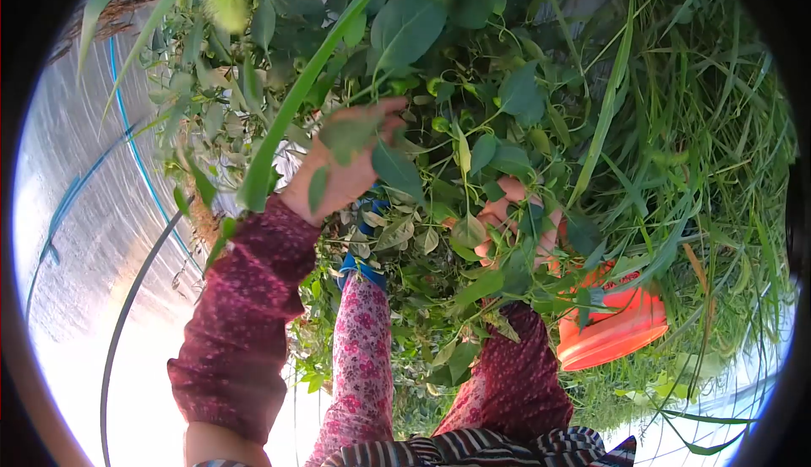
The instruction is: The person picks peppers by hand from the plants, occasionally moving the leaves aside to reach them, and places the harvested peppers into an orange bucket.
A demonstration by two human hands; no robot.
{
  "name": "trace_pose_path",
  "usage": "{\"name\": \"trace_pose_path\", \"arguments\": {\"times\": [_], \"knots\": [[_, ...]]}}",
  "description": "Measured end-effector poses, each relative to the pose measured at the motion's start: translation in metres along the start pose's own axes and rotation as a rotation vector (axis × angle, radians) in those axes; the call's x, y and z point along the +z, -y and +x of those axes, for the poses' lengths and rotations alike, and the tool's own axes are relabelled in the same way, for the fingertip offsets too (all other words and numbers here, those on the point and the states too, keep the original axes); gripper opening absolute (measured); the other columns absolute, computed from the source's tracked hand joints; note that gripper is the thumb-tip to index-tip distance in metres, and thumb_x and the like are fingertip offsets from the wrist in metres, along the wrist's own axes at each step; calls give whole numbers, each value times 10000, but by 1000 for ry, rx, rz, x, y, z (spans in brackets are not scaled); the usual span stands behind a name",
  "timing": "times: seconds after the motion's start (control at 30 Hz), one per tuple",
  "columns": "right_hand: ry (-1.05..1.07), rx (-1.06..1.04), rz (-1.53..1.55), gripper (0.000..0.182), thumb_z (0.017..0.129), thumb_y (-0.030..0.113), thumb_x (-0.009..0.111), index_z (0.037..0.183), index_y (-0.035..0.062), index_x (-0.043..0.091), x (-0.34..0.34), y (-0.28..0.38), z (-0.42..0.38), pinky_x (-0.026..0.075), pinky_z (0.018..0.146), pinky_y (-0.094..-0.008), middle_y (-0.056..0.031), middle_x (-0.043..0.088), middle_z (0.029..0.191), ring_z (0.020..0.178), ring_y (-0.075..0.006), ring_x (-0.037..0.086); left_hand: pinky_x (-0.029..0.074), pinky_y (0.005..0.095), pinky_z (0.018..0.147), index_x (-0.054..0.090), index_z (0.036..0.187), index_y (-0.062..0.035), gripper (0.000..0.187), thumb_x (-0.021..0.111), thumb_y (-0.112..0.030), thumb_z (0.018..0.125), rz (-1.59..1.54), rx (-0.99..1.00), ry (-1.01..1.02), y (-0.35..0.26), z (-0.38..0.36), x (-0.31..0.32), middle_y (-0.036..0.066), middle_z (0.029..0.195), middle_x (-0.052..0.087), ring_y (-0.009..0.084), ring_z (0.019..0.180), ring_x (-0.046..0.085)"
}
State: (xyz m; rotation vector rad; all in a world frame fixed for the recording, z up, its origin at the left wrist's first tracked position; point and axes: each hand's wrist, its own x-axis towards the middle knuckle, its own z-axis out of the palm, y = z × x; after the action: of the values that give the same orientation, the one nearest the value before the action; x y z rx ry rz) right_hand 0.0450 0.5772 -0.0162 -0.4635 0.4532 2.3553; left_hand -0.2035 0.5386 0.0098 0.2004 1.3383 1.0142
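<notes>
My left hand (pixel 342 163) reaches from the left into a leafy green plant (pixel 410 28) that looks like a pepper plant. Its visible fingers stretch to the right among the stems, and leaves cover part of the back of the hand. Lower and to the right, my right hand (pixel 515 222) is deep in the same foliage with its fingers curled. Leaves and stems cross it, so what lies in its fingers is hidden. Just beyond it stands an orange-red bucket (pixel 612 328), tilted, with red things partly visible near its top behind leaves.
Tall grass (pixel 718 146) fills the right side. Silvery plastic sheeting (pixel 84 188) lies at the left, crossed by a blue cord (pixel 139 159) and a dark thin hose (pixel 127 315). Below are my flowered trouser leg (pixel 361 340) and a blue shoe (pixel 365 274). A long grass blade (pixel 312 87) hangs close to the camera.
</notes>
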Motion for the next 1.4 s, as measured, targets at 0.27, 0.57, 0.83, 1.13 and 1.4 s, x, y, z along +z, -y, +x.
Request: {"name": "trace_pose_path", "arguments": {"times": [0.27, 0.57, 0.83, 1.13, 1.4], "knots": [[-68, -57, 96, 241, 915, 281, 486, 1117, 151, 488, 16, -11, 7, 348, 502, -261, -36, 498, 888, 641, -105, 430, 506, 312, 780, 512, 1274, -139, 631, 714, -40, 684, 756, 436, -302, 42, 65, 34, 77, 1114, 623, 184, 930, 618], [-238, 13, -54, 272, 863, 392, 549, 902, 131, 483, 23, -10, 7, 304, 466, -246, 59, 480, 828, 607, -83, 367, 493, 337, 685, 596, 1129, -107, 380, 678, -238, 781, 1216, 482, -41, -14, 1, 22, 52, 898, 652, 232, 766, 619], [-141, 83, -11, 252, 886, 327, 497, 1010, 111, 456, 8, -10, 6, 357, 498, -282, 1, 428, 891, 632, -119, 396, 406, 196, 439, 610, 1039, -74, 230, 583, -255, 900, 412, -256, 19, -13, -15, -7, 5, 785, 615, 67, 571, 560], [-403, 15, -80, 238, 899, 134, 493, 1123, 181, 430, 18, -17, 5, 462, 607, -334, -97, 490, 935, 759, -199, 494, 491, 270, 765, 512, 1211, -45, 361, 604, -178, 888, 177, 161, -241, 27, -2, 24, 21, 922, 629, 110, 850, 597], [-142, 41, 244, 263, 902, 146, 481, 1146, 63, 429, 11, -16, 2, 526, 679, -405, -143, 551, 977, 810, -262, 590, 476, 250, 827, 499, 1254, -29, 504, 643, -1, 772, 193, 473, -300, 32, 20, 58, 76, 1165, 581, 121, 957, 575]]}}
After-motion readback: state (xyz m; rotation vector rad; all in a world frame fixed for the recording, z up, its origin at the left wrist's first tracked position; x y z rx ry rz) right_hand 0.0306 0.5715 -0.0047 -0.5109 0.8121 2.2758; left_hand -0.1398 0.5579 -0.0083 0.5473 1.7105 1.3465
